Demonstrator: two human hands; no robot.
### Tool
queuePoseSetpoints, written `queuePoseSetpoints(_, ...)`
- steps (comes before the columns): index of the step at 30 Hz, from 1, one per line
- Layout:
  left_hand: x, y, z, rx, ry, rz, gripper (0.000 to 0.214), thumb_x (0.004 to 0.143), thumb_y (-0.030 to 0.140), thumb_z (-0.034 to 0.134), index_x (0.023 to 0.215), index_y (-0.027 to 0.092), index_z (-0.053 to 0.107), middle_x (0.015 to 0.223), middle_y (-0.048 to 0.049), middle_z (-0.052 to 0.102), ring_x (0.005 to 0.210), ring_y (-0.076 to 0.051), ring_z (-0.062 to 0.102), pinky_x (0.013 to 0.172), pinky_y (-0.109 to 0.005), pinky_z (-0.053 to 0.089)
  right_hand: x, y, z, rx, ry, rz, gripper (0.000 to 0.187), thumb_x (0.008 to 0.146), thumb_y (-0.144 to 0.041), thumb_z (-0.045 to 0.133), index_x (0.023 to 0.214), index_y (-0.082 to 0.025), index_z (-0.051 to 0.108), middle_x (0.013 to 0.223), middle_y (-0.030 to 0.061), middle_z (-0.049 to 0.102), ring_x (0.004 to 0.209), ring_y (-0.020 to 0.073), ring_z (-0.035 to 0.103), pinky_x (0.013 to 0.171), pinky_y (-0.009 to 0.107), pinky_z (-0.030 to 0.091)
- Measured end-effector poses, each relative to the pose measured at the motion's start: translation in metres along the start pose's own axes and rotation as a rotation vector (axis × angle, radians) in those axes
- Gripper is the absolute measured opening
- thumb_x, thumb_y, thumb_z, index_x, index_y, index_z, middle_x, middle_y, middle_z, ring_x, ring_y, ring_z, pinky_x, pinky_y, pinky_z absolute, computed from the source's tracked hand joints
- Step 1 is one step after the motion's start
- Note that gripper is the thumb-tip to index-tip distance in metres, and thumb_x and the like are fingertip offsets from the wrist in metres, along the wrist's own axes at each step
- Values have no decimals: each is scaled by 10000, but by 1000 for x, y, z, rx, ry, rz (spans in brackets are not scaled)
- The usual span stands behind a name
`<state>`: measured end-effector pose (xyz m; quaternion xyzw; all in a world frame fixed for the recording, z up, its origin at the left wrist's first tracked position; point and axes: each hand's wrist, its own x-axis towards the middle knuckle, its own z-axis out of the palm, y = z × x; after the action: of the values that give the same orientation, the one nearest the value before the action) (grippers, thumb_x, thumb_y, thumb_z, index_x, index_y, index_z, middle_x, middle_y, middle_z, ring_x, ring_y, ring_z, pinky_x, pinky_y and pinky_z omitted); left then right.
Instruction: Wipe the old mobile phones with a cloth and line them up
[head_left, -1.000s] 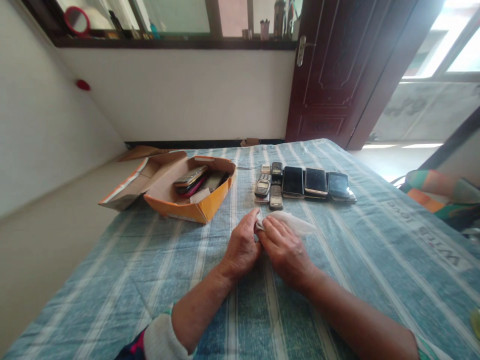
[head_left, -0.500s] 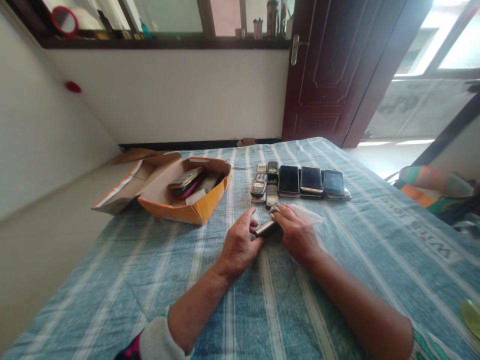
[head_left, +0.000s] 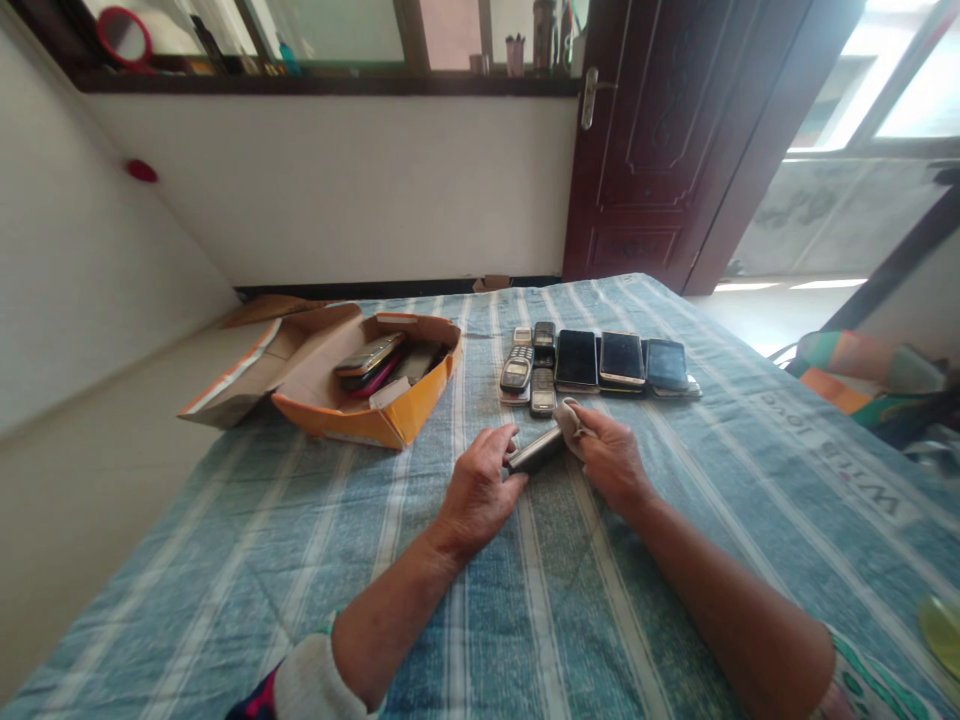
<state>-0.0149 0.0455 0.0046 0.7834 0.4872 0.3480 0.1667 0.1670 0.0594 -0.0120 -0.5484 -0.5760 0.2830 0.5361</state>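
My left hand (head_left: 482, 487) grips the near-left end of a dark mobile phone (head_left: 537, 452) with a silvery edge, tilted just above the cloth. My right hand (head_left: 611, 455) pinches a white wipe (head_left: 571, 425) against the phone's far-right end. Beyond the hands lie several old phones in rows: a grey keypad phone (head_left: 517, 372), a small keypad phone (head_left: 543, 391), a black touchscreen phone (head_left: 577, 360), a second touchscreen phone (head_left: 622, 358) and a greyish one (head_left: 667, 365). Some of them rest on other phones.
An opened orange cardboard box (head_left: 360, 428) stands to the left, its lid flap folded out, with several phones (head_left: 371, 356) inside. A blue striped cloth (head_left: 315, 560) covers the table. A brown door (head_left: 645, 150) rises behind, and a yellowish object (head_left: 939, 630) sits at the right edge.
My right hand has moved slightly right, and the wipe is now bunched around the phone's far end instead of spread over it. More of the phone shows. My left hand keeps its hold.
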Motion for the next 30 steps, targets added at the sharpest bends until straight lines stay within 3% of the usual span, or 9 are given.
queuePoseSetpoints(6, 1, 5, -3, 106, -54, -1, 422, 674, 29, 624, 1079, 135, 575, 945, -59, 599, 880, -203, 587, 810, -341, 507, -2, -10, 5, 427, 69, 267, 401, 645, -182, 560, 1002, -203, 742, 968, 14, 730, 915, 191, 641, 836, 313, 469)
queuePoseSetpoints(10, 0, 9, -6, 178, -97, -27, 348, 712, 44, 609, 1046, 138, 591, 963, -68, 605, 912, -207, 589, 829, -321, 492, -7, -19, 8, 611, 41, 354, 390, 583, -161, 586, 931, -202, 759, 896, 18, 727, 794, 157, 622, 712, 264, 459)
queuePoseSetpoints(14, 0, 18, -12, 362, -158, -97, 178, 799, 168, 601, 976, 173, 603, 948, -66, 619, 915, -224, 603, 801, -320, 486, -9, -22, 10, 747, -11, 410, 399, 552, -126, 591, 912, -191, 751, 818, 14, 718, 682, 122, 587, 598, 221, 419)
queuePoseSetpoints(20, 2, 33, -19, 605, -328, -135, 138, 887, 251, 496, 966, 182, 586, 918, -78, 654, 874, -256, 629, 688, -332, 466, -10, -25, 11, 832, -61, 488, 359, 526, -107, 601, 857, -155, 730, 701, 6, 688, 582, 97, 548, 528, 195, 388)
queuePoseSetpoints(25, 2, 36, -20, 525, -388, -152, 85, 855, 171, 497, 871, 178, 580, 905, -72, 662, 870, -234, 632, 697, -307, 441, -14, -29, 14, 875, -103, 541, 378, 513, -101, 608, 872, -150, 714, 668, 1, 670, 578, 104, 551, 525, 195, 398)
queuePoseSetpoints(30, 3, 32, -20, 396, -335, -141, 48, 817, 153, 539, 796, 177, 574, 835, -52, 651, 794, -204, 615, 679, -284, 419, -12, -24, 12, 789, -103, 504, 350, 545, -118, 585, 866, -148, 721, 642, -6, 659, 562, 111, 547, 519, 208, 394)
